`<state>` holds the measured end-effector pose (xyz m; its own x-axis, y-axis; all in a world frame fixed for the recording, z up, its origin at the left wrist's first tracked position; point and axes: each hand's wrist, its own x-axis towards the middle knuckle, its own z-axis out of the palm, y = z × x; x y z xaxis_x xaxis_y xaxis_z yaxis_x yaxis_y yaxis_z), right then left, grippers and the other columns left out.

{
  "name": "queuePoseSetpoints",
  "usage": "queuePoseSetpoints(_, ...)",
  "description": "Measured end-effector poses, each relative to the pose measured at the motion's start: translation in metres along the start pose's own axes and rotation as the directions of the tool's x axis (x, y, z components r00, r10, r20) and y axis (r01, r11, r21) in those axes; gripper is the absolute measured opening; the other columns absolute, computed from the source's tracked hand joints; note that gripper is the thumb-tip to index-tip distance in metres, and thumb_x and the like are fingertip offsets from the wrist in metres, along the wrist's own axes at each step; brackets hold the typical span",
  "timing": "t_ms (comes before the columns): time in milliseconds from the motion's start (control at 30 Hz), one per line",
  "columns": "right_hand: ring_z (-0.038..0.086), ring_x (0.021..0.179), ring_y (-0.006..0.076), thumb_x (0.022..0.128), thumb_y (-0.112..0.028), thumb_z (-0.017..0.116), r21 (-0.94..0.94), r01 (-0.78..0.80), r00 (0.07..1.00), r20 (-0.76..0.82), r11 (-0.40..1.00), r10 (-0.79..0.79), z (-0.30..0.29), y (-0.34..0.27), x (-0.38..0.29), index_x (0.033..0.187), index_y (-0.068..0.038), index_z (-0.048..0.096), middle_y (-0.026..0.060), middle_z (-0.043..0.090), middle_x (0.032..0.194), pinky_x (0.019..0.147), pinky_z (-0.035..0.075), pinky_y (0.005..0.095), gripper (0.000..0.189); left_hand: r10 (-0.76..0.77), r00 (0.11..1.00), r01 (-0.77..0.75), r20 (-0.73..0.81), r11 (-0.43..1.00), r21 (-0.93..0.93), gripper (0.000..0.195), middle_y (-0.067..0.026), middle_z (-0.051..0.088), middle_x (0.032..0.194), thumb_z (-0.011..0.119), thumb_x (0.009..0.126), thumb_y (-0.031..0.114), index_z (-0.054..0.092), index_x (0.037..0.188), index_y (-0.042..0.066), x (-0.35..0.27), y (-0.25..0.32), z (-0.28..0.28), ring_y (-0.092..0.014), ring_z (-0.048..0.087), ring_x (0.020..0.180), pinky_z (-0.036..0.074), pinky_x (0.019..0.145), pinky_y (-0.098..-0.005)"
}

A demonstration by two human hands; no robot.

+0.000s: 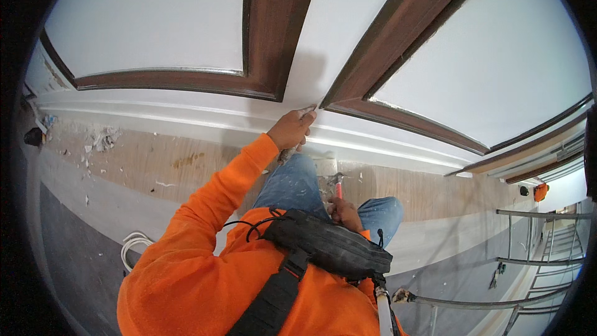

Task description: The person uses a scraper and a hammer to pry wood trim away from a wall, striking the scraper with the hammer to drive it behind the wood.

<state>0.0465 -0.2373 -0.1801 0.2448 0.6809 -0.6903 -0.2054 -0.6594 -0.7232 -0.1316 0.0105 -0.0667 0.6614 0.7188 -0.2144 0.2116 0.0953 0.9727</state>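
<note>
My left hand (291, 129) reaches up to the white wall, gripping a greyish, stained rag-like thing (285, 155) that shows above the fingers and hangs below the palm. Its upper end is close to the lower corner of the right-hand dark brown wood moulding frame (347, 104); whether it touches the wall I cannot tell. Low between my knees, my right hand (344, 212) is closed around a red-handled tool (338, 189) with a metal head, possibly a hammer. A second brown moulding frame (266, 56) lies to the left. White baseboard (210, 121) runs beneath both frames.
Scraps and dust (105, 137) litter the wood-look floor (154, 163). A pale block (325, 167) sits by the baseboard. White cable (133, 247) lies coiled at left. Metal scaffold or ladder frames (536, 261) occupy the right. A black bag (326, 240) hangs across my front.
</note>
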Motion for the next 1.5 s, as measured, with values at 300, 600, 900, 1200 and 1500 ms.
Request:
queuePoseSetpoints(300,0.046,0.051,0.0092,0.094,-0.038,0.051,-0.021,0.105,0.994,0.024,0.994,-0.104,-0.003,-0.002,-0.007,0.107,-0.004,0.061,0.0017,0.055,0.069,0.045,0.036,0.0254,0.037,-0.050,0.999,0.049,-0.009,0.996,-0.070,0.058,-0.0081,0.049,0.080,0.041,0.101,0.039,0.037,0.143,0.000,-0.001,0.005,0.007,-0.014,0.052,0.057,0.048,0.045,-0.0296)
queuePoseSetpoints(600,0.045,0.052,0.0078,0.099,-0.036,0.051,-0.346,0.509,0.842,0.012,0.788,-0.539,-0.025,-0.037,-0.027,0.098,-0.003,0.059,-0.0009,0.050,0.062,0.047,0.034,0.0258,0.033,0.007,1.000,-0.012,-0.030,0.988,-0.155,0.053,-0.0048,0.047,0.074,0.041,0.101,0.038,0.042,0.137,-0.001,0.002,-0.004,0.013,-0.013,0.050,0.055,0.046,0.044,-0.0292)
queuePoseSetpoints(900,0.062,0.064,0.0299,0.095,-0.032,0.055,-0.662,0.731,0.519,0.378,0.168,-0.767,0.011,-0.076,-0.056,0.105,-0.002,0.059,0.0143,0.060,0.074,0.060,0.047,0.0386,0.032,0.002,0.996,0.025,0.090,0.954,-0.300,0.052,-0.0012,0.045,0.074,0.045,0.101,0.038,0.036,0.142,0.008,0.008,-0.009,0.006,-0.010,0.047,0.058,0.047,0.048,-0.0274)
queuePoseSetpoints(1200,0.064,0.066,0.0393,0.091,-0.038,0.060,-0.762,0.648,0.593,0.520,-0.020,-0.615,0.040,-0.084,-0.061,0.101,-0.004,0.058,0.0175,0.064,0.075,0.058,0.050,0.0462,0.035,-0.103,0.993,0.119,0.059,0.885,-0.449,0.036,0.0002,0.045,0.072,0.053,0.097,0.039,0.049,0.112,0.007,0.019,-0.013,0.008,-0.010,0.047,0.056,0.048,0.047,-0.0281)
queuePoseSetpoints(1500,0.063,0.064,0.0377,0.089,-0.033,0.065,-0.726,0.641,0.651,0.342,0.250,-0.677,0.016,-0.106,-0.082,0.095,-0.005,0.059,0.0172,0.063,0.075,0.055,0.049,0.0439,0.029,-0.103,0.993,0.114,0.050,0.898,-0.425,0.043,-0.0003,0.046,0.083,0.049,0.097,0.047,0.050,0.117,0.009,0.013,-0.014,0.014,-0.009,0.048,0.066,0.047,0.051,-0.0257)
